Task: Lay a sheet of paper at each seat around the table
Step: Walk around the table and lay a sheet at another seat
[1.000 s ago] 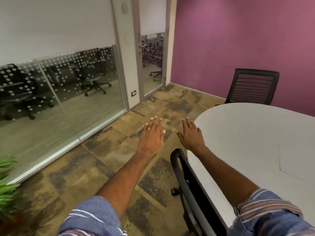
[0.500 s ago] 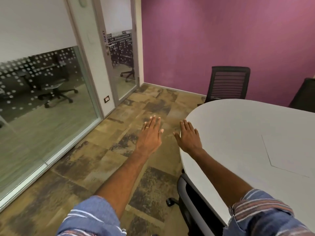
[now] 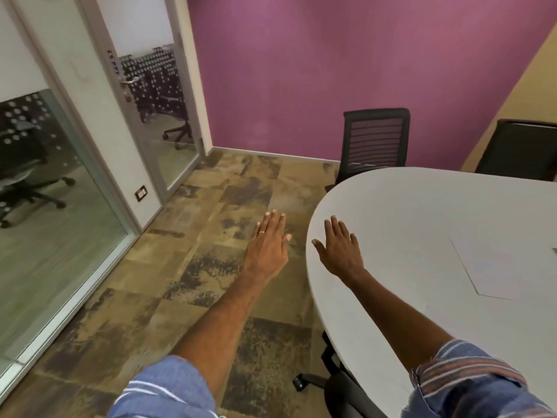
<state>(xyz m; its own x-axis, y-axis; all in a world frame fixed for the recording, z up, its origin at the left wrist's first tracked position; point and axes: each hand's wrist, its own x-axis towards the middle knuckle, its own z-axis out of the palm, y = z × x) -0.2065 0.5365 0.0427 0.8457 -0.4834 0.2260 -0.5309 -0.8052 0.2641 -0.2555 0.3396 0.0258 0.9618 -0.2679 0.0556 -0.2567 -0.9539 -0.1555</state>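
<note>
Now right hand (image 3: 340, 251) over table (image 3: 422, 212)

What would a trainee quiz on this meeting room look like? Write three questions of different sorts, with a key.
1. True or false: the left hand holds a sheet of paper.
2. Which hand is over the white oval table? A) left B) right C) both
3. Fill in: the mesh-back office chair stands against the ___ wall.

Key: 1 false, both hands are empty and flat; 2 B; 3 purple.
</note>
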